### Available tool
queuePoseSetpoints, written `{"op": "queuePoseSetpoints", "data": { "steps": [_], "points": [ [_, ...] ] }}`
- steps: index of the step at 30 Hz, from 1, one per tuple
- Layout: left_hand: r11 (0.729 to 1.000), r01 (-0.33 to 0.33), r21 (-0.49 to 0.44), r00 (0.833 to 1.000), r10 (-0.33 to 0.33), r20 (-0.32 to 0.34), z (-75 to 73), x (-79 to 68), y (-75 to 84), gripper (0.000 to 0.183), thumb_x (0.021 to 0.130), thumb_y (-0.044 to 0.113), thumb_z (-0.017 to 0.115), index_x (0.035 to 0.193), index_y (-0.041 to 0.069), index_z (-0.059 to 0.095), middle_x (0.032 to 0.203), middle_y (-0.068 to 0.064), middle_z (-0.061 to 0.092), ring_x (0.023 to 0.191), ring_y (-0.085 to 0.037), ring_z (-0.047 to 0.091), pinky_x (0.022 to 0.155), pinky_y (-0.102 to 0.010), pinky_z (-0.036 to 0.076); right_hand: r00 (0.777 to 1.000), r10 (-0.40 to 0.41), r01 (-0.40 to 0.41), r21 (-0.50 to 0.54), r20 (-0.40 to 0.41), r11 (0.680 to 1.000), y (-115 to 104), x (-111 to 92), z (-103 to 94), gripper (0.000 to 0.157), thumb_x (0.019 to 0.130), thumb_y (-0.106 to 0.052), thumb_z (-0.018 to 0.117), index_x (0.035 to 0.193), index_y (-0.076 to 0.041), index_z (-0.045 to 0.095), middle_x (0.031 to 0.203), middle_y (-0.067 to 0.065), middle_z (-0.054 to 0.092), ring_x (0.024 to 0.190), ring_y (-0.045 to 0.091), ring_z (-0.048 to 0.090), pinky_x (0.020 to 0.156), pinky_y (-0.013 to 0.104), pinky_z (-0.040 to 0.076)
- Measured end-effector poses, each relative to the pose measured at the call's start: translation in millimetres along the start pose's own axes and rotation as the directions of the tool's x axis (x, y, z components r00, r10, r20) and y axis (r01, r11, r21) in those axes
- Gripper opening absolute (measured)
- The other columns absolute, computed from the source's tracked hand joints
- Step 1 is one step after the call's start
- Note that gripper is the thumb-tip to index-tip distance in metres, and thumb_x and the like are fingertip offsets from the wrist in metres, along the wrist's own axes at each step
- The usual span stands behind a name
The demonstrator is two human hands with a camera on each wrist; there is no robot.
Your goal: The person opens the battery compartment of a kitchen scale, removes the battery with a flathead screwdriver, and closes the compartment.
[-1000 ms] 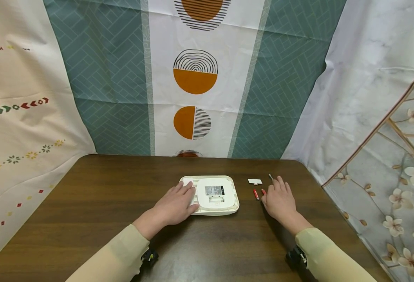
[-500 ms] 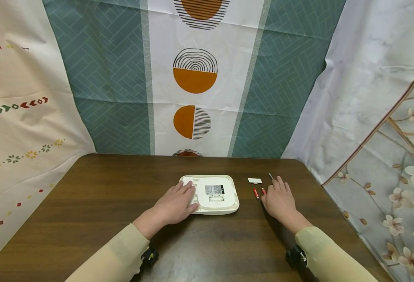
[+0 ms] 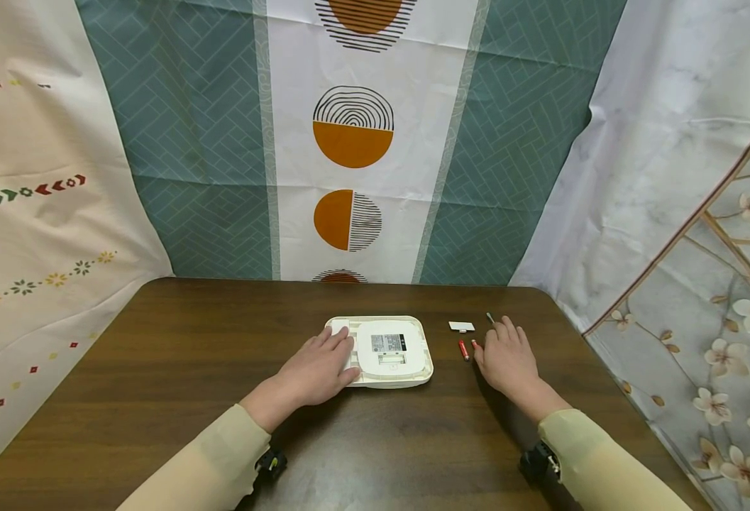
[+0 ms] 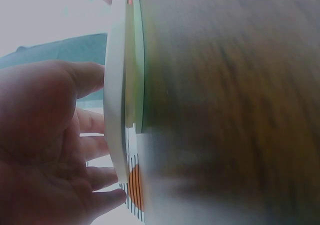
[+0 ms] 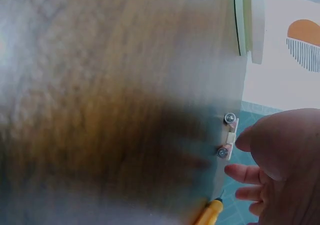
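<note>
A white rounded-square device lies label side up on the table, an open battery slot in its middle. My left hand rests on its left side, fingers spread and thumb on the near part. My right hand is held low at the right, fingers extended. Beside its thumb is a red battery, partly covered by the hand; whether they touch I cannot tell. Another red battery lies just left. Under the right fingers sits a screwdriver, its yellow handle visible in the right wrist view and its metal shaft in the head view.
A small white battery cover with a tab lies behind the batteries. The brown wooden table ends at a patterned cloth at the back. More cloth hangs on both sides.
My right hand has shifted slightly, and the battery by its thumb sits a little farther left and back. The left hand and the white device stay in place.
</note>
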State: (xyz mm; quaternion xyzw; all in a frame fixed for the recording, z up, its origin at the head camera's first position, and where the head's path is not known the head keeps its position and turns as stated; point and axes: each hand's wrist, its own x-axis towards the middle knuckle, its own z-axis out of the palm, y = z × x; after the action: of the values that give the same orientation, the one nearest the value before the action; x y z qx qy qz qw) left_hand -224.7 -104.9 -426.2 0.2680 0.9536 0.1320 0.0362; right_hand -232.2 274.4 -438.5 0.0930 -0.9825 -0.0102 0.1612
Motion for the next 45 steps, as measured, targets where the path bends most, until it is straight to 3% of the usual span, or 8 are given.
{"op": "queuePoseSetpoints", "data": {
  "steps": [6,13,20,36,45],
  "points": [
    [1.000,0.003,0.000,1.000,-0.003,0.003,0.0,0.1,-0.7,0.066,0.115,0.038,0.061,0.164,-0.003,0.047,0.175,-0.021,0.037,0.164,-0.048,0.027,0.130,-0.063,0.028,1.000,-0.020,0.021,0.048,-0.010,0.999,5,5,-0.4,0.028,0.106,-0.016,0.072,0.106,0.011,0.064,0.140,0.037,0.060,0.149,0.057,0.044,0.121,0.072,0.036],
    [1.000,0.009,-0.003,1.000,-0.009,0.003,1.3,1.2,-1.1,0.067,0.114,0.040,0.062,0.165,-0.002,0.047,0.175,-0.021,0.037,0.164,-0.047,0.027,0.130,-0.062,0.028,0.998,-0.058,0.056,0.123,0.012,0.991,17,18,-3.1,0.039,0.108,-0.017,0.071,0.136,0.011,0.065,0.150,0.035,0.058,0.151,0.057,0.041,0.122,0.073,0.033],
    [1.000,0.010,0.002,1.000,-0.010,0.007,2.2,1.0,-0.3,0.068,0.113,0.040,0.063,0.165,-0.001,0.047,0.175,-0.020,0.037,0.164,-0.046,0.026,0.130,-0.061,0.028,0.991,-0.125,0.112,0.202,0.049,0.973,30,34,-5.8,0.052,0.107,-0.018,0.076,0.148,0.010,0.060,0.153,0.034,0.057,0.151,0.058,0.041,0.121,0.075,0.032],
    [1.000,0.012,0.000,1.000,-0.012,0.002,2.6,1.0,-0.8,0.068,0.114,0.041,0.063,0.165,-0.001,0.047,0.176,-0.019,0.037,0.165,-0.045,0.025,0.131,-0.060,0.027,0.973,-0.169,0.135,0.208,0.156,0.969,35,59,-5.4,0.042,0.103,-0.017,0.079,0.137,0.006,0.071,0.141,0.028,0.069,0.144,0.055,0.053,0.120,0.075,0.032],
    [1.000,0.014,0.004,1.000,-0.014,0.005,3.7,1.0,-1.0,0.067,0.114,0.041,0.062,0.165,0.000,0.047,0.176,-0.018,0.036,0.165,-0.044,0.025,0.131,-0.059,0.027,0.962,-0.179,0.135,0.210,0.204,0.968,34,69,-0.1,0.038,0.104,-0.021,0.079,0.132,0.005,0.074,0.131,0.023,0.075,0.129,0.048,0.066,0.120,0.076,0.032]
  ]
}}
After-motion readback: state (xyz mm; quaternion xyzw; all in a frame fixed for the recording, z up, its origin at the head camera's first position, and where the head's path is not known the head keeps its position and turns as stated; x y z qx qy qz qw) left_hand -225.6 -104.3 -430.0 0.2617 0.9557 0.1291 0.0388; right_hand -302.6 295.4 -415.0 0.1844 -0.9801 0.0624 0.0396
